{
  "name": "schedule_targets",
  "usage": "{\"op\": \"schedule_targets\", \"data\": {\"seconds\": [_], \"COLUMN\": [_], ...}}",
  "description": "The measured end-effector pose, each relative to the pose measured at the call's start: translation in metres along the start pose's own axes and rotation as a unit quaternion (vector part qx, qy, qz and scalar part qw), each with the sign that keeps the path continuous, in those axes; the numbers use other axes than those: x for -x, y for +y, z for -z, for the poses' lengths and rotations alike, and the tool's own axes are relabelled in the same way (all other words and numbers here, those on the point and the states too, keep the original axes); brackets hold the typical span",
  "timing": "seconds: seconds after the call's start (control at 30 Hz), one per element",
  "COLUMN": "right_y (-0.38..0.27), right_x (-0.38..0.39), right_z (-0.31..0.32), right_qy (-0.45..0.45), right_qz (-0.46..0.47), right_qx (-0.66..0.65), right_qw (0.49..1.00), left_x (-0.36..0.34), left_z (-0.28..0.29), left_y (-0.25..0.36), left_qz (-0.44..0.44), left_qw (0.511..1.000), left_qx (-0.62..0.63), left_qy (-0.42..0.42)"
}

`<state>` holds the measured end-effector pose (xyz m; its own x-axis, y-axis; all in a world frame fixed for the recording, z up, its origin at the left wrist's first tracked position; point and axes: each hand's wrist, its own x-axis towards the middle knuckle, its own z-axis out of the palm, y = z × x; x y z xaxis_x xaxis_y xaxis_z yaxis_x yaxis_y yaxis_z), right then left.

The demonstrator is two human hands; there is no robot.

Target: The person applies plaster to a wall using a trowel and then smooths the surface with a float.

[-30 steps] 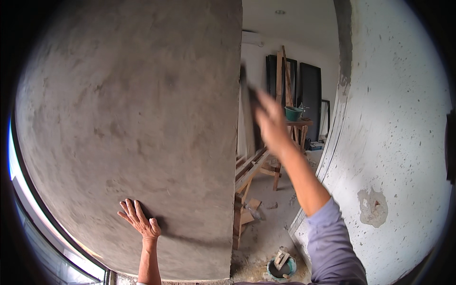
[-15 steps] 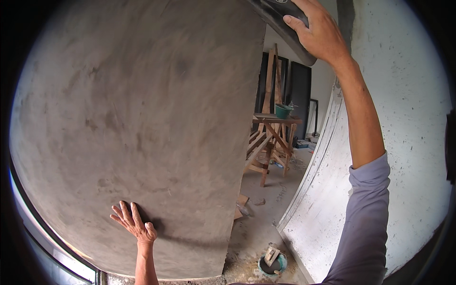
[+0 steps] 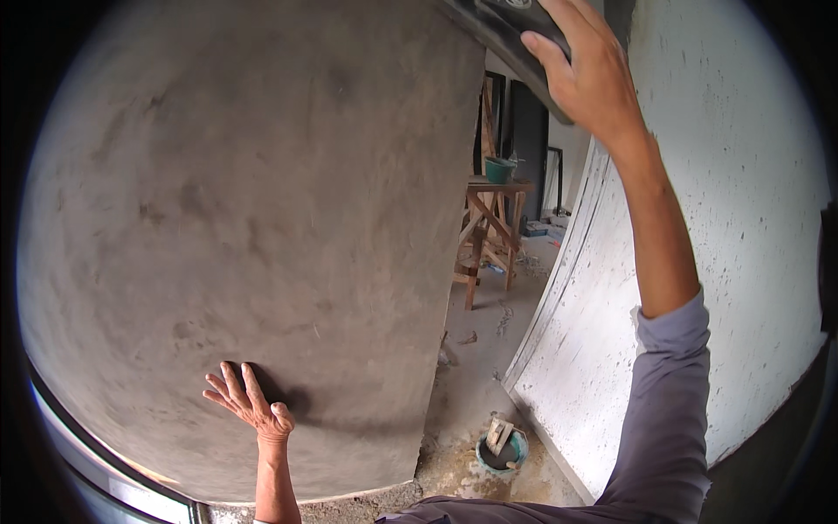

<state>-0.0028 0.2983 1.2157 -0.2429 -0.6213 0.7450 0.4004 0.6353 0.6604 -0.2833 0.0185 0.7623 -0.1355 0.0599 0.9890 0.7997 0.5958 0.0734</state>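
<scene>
A grey plastered wall [image 3: 288,218] with darker smudges fills the left and middle of the view. My left hand [image 3: 253,403] has its fingers spread, its palm toward the lower part of this wall; it holds nothing. High at the upper right, my right hand [image 3: 587,74] is closed on a black plastering float [image 3: 515,44]. The thumb lies along the float's near side, and the other fingers are partly cut off by the top of the picture. The float reaches across the wall's right edge; whether its face touches the plaster cannot be seen.
On the floor below stands a bucket [image 3: 521,447] of grey mix with a light-coloured hand tool [image 3: 498,435] in it. A white, speckled wall [image 3: 733,218] rises on the right. Through the gap show a wooden trestle [image 3: 497,229], a green tub [image 3: 499,169] and dark panels [image 3: 527,144].
The view has shifted, so the trestle and bucket appear higher. My right hand still grips the float, which now reaches slightly farther left. My left hand stays spread at the wall.
</scene>
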Motion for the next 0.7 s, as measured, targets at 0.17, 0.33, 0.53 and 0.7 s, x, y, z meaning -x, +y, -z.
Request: {"op": "schedule_targets", "data": {"seconds": [0.17,0.33,0.53,0.7], "right_y": [-0.077,-0.13,-0.008,-0.005], "right_x": [0.061,0.123,0.048,0.028], "right_z": [-0.002,0.036,-0.044,-0.074], "right_qy": [-0.129,-0.096,0.082,0.065], "right_qz": [0.008,-0.174,-0.472,-0.362], "right_qx": [-0.153,-0.267,-0.595,-0.731], "right_qw": [0.98,0.943,0.645,0.575], "left_x": [0.004,-0.001,-0.006,-0.007], "left_z": [0.003,0.009,0.005,0.009], "left_y": [-0.006,-0.007,-0.003,-0.005], "left_qz": [0.007,-0.008,-0.024,-0.033], "left_qw": [1.0,1.0,0.999,0.999], "left_qx": [-0.006,-0.017,-0.023,-0.036], "left_qy": [0.002,0.004,-0.013,-0.015]}}
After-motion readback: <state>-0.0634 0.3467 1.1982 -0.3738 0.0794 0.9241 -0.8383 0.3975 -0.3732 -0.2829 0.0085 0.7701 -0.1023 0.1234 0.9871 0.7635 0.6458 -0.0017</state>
